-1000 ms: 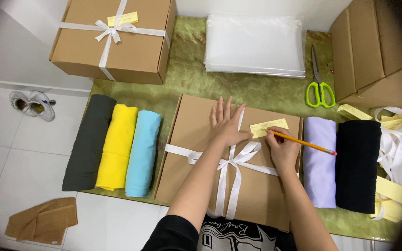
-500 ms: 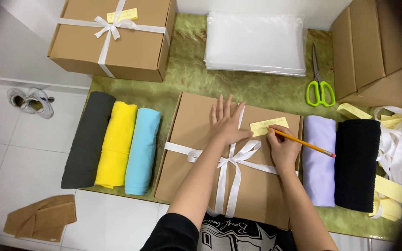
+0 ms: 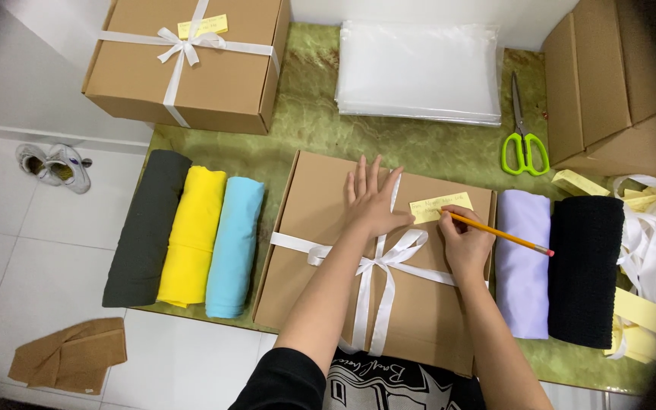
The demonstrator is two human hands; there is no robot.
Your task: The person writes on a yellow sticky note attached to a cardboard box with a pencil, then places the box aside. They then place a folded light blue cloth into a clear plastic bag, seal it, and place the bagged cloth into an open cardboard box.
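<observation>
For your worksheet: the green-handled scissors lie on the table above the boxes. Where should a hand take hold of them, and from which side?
Probably by the green handle loops of the scissors, coming from the near side. They lie flat and closed, loops toward the person and blades pointing away, so the fingers meet the rounded handles first and stay off the tips. The table around the loops looks bare.

A flat brown cardboard box (image 3: 328, 250) lies near the middle of the green table, tied crosswise with a white ribbon (image 3: 377, 262) knotted in a bow on its lid. A small yellow note (image 3: 439, 206) sits on the lid's far right part, beside the ribbon. A yellow pencil (image 3: 503, 235) with a red end slants across the box's right edge, its tip touching the note.
</observation>
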